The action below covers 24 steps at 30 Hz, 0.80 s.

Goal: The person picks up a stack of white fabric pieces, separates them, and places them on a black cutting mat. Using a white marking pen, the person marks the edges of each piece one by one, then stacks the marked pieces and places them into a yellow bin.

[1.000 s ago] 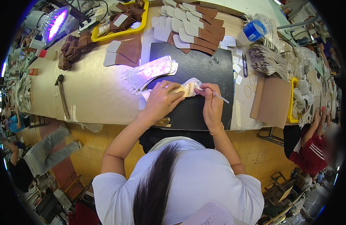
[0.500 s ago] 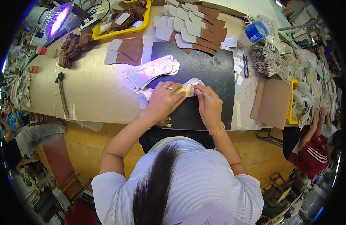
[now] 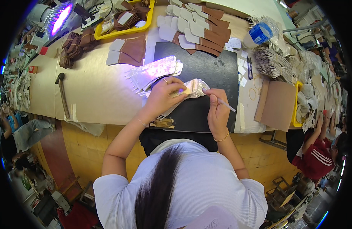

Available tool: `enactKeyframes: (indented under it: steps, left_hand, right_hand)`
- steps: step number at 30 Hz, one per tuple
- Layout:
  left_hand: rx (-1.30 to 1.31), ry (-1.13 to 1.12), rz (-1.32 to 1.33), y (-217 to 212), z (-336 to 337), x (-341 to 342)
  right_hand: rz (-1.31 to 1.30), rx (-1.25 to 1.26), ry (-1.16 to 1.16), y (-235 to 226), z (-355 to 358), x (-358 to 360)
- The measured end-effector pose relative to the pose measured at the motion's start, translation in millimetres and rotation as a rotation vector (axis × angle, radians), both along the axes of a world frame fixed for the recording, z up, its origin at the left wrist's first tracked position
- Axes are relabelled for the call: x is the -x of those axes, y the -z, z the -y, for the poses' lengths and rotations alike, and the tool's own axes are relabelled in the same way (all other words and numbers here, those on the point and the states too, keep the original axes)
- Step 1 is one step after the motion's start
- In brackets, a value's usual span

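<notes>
My left hand [image 3: 164, 95] is closed on the near end of a pale, shiny curved piece [image 3: 195, 87], holding it against a black work mat [image 3: 206, 114]. A slim white pen-like stick [image 3: 226, 105] is held in my right hand [image 3: 218, 108], its rear end pointing out to the lower right. The stick's tip is by the piece's right end; whether it touches cannot be made out. Just beyond my left hand lies a fanned stack of similar pale pieces [image 3: 156, 71], lit purple-white by a lamp [image 3: 58, 21].
Rows of brown-and-grey pieces [image 3: 199, 32] lie at the back, beside a yellow tray [image 3: 149, 19]. A hammer [image 3: 62, 95] rests on the left. To the right are small scissors-like snips [image 3: 249, 68], a blue-labelled plastic container [image 3: 260, 33] and a cardboard sheet [image 3: 275, 105].
My right hand has shifted right and slightly nearer me, and the stick has swung so more of it shows. My left hand has moved a little left, uncovering more of the piece.
</notes>
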<state>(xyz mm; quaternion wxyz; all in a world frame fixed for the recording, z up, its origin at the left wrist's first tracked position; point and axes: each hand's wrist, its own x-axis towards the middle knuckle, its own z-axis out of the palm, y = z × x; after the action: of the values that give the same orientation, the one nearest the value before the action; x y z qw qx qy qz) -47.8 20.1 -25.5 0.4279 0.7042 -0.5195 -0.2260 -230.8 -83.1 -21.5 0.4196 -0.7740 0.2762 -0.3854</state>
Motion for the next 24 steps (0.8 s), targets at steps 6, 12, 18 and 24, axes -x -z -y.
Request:
enactKeyframes:
  steps: [6,12,18,24]
  left_hand:
    - [-0.058,-0.074,-0.364,-7,-3,-23]
    - [0.066,-0.240,0.021,-41,-19,-54]
    - [0.027,-0.179,0.274,-27,-12,-65]
    - [0.124,-0.029,0.370,-7,-3,-16]
  right_hand:
    - [-0.041,-0.086,-0.098,9,1,-2]
    - [-0.079,0.017,-0.092,15,-1,-5]
    - [-0.113,0.094,-0.079,13,3,-4]
    - [-0.017,-0.122,-0.043,22,8,3]
